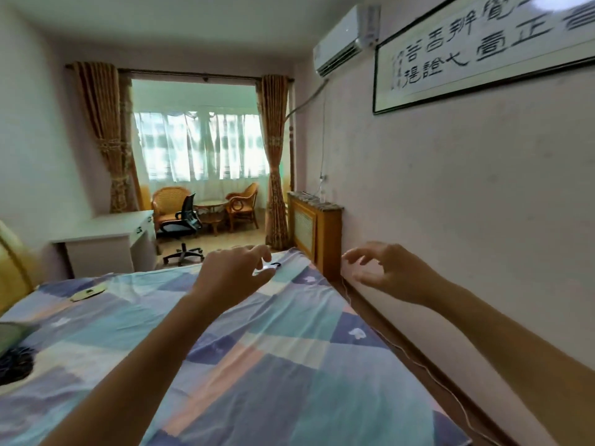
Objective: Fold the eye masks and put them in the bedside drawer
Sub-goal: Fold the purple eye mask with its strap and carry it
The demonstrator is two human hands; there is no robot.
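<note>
Small pale fabric eye mask with black strap [269,267] near bed's [289,365] far right corner: soft, light, floppy; take its edge. Left hand [233,273] pinching it, right hand [384,270] spread, empty.

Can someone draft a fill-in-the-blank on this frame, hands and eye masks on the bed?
1. The left hand reaches a small eye mask near the bed's ____ edge.
2. The right hand holds ____.
3. A second eye mask lies on the patchwork ____.
4. The black office chair stands beside a white ____.

Missing words: far; nothing; sheet; desk
</note>
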